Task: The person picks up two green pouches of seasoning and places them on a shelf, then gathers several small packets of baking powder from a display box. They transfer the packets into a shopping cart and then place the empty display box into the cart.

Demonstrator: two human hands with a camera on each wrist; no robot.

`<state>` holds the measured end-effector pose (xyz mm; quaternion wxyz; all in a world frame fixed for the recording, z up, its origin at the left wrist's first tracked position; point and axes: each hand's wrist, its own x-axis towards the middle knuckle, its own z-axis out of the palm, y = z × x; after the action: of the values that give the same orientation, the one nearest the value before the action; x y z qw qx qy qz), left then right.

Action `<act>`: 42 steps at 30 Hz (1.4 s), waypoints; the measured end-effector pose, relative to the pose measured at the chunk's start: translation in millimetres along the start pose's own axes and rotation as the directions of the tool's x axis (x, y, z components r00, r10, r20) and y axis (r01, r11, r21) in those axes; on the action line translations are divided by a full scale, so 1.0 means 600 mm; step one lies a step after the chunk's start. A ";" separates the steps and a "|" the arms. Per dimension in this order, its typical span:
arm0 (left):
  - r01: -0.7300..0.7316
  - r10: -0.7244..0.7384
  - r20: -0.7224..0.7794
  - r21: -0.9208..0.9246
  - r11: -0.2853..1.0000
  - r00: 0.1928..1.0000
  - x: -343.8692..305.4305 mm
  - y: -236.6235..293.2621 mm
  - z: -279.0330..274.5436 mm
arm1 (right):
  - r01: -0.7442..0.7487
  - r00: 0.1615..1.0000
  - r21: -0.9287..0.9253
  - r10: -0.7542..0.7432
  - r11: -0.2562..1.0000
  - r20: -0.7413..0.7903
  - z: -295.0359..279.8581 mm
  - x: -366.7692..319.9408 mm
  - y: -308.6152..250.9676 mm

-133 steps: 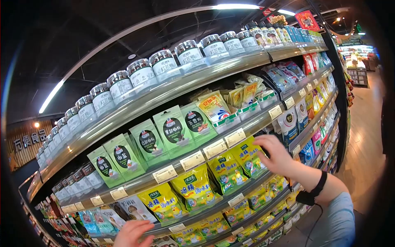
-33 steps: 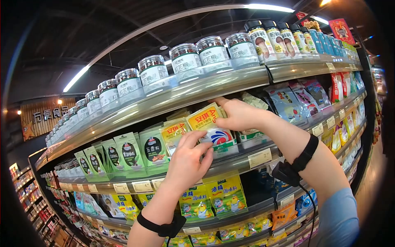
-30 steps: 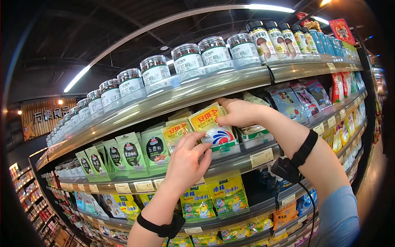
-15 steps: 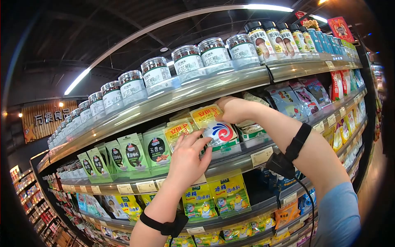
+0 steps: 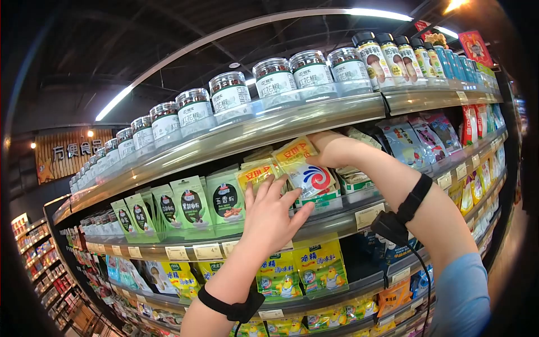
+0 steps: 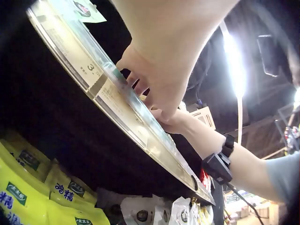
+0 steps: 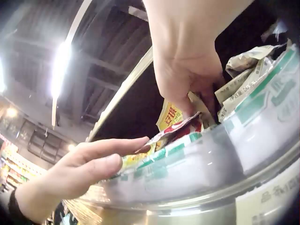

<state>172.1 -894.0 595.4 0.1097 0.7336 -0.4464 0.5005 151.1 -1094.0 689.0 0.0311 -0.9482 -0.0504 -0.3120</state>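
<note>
Yeast sachet (image 5: 309,174) in right hand (image 5: 331,149), at display box (image 5: 327,204)

Gripped at the upper right edge: thumb on the front face, fingers reaching behind. Marked 安琪, yellow above, clear-fronted below with a red-and-blue swirl. Tilted, lower end at the green-and-white box on the shelf beneath the jar row.

At the left hand (image 5: 272,216), fingers apart and slightly bent, clamped on nothing. Raised before the shelf edge, fingertips near the lower left side of the sachet; contact there impossible to tell.

Immediately left of the sachet, a neighbouring 安琪 sachet (image 5: 255,173), partly behind the left fingers. Further left, a five-spice pouch (image 5: 225,197) and a black pepper pouch (image 5: 191,203), both green and upright. Above, on the top shelf, peppercorn jars (image 5: 274,81) in a row. Below, yellow chicken-seasoning bags (image 5: 320,268). Right of the left hand, a price label (image 5: 369,218) on the shelf edge. On both wrists, black straps (image 5: 415,196) with small devices.
</note>
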 end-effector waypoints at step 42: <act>-0.117 0.109 -0.087 -0.091 0.989 0.990 -0.009 -0.019 0.024 | 0.009 0.975 -0.047 0.001 0.999 0.222 0.000 0.042 -0.021</act>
<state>189.6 -893.1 587.5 0.1346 0.6796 -0.5062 0.5136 169.7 -1079.8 704.2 0.0022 -0.9775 -0.0482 -0.2055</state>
